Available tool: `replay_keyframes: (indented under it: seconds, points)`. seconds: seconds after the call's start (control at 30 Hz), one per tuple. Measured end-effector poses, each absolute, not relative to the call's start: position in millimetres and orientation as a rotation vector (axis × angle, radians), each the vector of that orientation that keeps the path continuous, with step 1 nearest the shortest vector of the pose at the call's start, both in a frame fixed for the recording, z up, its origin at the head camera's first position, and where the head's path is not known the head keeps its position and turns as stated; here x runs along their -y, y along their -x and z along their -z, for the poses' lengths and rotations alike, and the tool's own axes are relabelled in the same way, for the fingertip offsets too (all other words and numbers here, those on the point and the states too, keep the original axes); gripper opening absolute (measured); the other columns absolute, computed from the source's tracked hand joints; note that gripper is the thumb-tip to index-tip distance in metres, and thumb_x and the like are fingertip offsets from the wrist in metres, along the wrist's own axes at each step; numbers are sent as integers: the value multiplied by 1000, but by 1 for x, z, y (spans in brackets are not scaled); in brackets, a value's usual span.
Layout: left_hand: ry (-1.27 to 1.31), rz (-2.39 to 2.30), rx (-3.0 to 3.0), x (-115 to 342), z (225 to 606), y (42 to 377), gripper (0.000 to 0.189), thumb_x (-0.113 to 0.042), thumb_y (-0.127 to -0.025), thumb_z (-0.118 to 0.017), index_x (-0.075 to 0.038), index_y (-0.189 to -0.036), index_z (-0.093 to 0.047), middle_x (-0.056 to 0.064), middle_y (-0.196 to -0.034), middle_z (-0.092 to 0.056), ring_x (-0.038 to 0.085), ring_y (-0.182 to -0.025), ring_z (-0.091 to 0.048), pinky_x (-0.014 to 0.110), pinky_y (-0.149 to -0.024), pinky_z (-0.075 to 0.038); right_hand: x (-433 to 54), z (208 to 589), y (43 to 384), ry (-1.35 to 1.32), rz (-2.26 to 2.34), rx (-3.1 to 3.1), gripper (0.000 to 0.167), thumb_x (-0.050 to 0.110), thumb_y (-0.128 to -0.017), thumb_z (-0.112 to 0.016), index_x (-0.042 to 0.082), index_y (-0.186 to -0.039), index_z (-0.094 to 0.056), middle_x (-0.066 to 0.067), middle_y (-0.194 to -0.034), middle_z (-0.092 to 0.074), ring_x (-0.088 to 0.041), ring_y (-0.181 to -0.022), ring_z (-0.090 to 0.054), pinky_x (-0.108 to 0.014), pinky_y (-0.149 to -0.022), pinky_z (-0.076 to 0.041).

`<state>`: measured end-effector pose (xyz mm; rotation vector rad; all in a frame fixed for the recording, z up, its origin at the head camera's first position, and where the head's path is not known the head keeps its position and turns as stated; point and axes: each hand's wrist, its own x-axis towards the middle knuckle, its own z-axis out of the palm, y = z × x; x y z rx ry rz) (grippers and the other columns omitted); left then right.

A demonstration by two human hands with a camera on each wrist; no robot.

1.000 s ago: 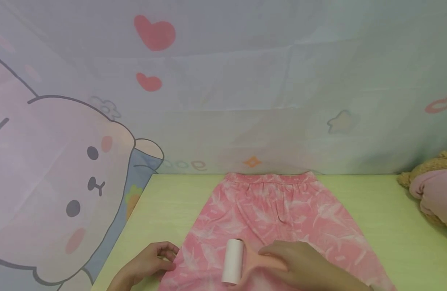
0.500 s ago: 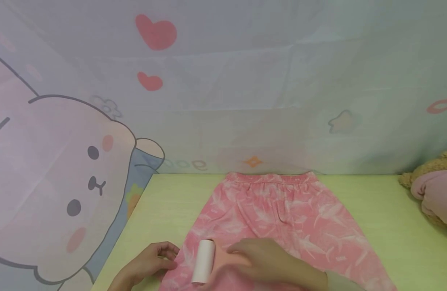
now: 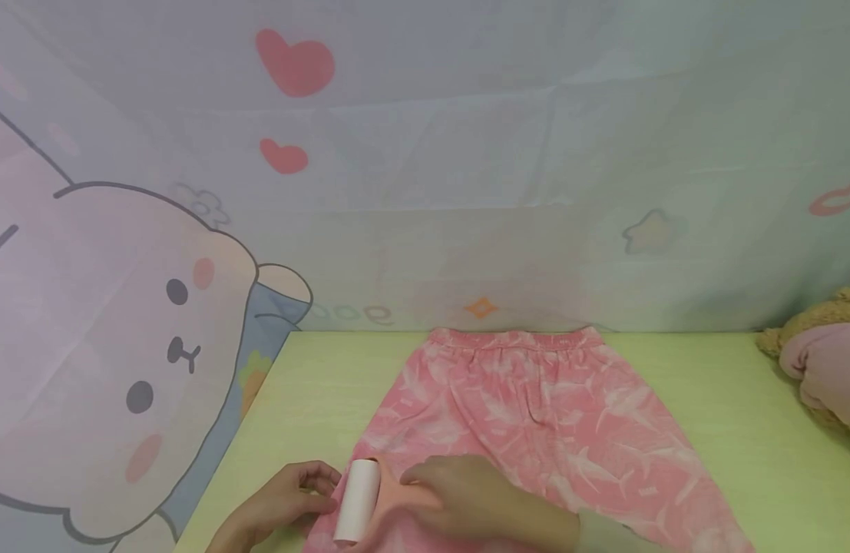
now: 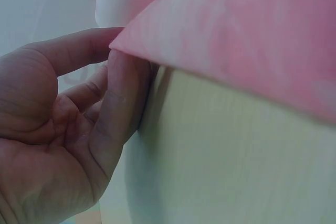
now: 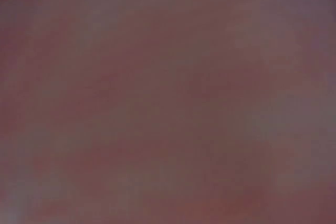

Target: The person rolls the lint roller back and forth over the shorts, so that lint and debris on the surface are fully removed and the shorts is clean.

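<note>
I have one roller [image 3: 358, 503], white with a single peach handle [image 3: 407, 495], and my right hand [image 3: 466, 495] is wrapped around that handle. The roller lies on the lower left part of the one garment [image 3: 521, 415], pink with pale shapes, near its left edge. My left hand [image 3: 286, 499] pinches that edge between thumb and forefinger, just beside the roller; whether the two touch I can't tell. My right wrist view is only a reddish blur. A second ago I had the roller nearer the middle of the garment; since then I have drawn it leftward, almost to my other fingers, while my left hand and the waistband [image 3: 514, 339] have stayed put. Under the garment is a pale green table [image 3: 342, 384]. One plush toy [image 3: 821, 369] in pink sits at its far right, well apart from my hands. Behind the table hangs a greyish sheet [image 3: 438, 169], printed with two red hearts [image 3: 296, 65], one outlined star [image 3: 649, 230] and a large pink animal [image 3: 196, 338] lying sideways on the left.
</note>
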<state>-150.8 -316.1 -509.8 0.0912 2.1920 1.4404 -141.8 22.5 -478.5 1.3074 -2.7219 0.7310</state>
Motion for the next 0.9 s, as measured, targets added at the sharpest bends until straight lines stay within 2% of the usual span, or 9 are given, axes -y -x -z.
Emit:
replay_keyframes:
  seconds: [0.17, 0.4, 0.63, 0.9]
  points:
    - [-102, -1429, -2204, 317, 512, 151, 28, -7, -89, -77, 1, -113, -67, 7, -93, -67, 22, -85, -64, 32, -71, -54, -20, 481, 142, -1306, -725, 2720, 28, 37, -98, -66, 25, -122, -73, 14, -113, -71, -3, -101, -67, -27, -80, -54]
    - [-113, -1429, -2193, 317, 511, 151, 27, -6, -90, -76, 1, -114, -67, 8, -94, -67, 22, -86, -64, 32, -71, -54, -26, 479, 146, -1259, -829, 2703, 26, 40, -100, -65, 25, -121, -73, 15, -114, -71, -4, -105, -67, -29, -89, -54]
    - [-120, -1412, -2209, 317, 512, 152, 27, -8, -90, -77, 1, -114, -67, 7, -93, -68, 22, -85, -64, 32, -71, -54, -35, 474, 164, -1182, -882, 2746, 29, 41, -100, -66, 26, -125, -72, 15, -118, -70, -5, -110, -66, -36, -91, -54]
    - [-109, -1439, -2186, 318, 513, 152, 29, -6, -90, -77, 2, -116, -67, 7, -93, -67, 21, -81, -66, 32, -66, -55, -37, 473, 187, -1090, -957, 2737, 31, 43, -99, -68, 29, -127, -73, 17, -118, -72, -7, -108, -67, -38, -89, -55]
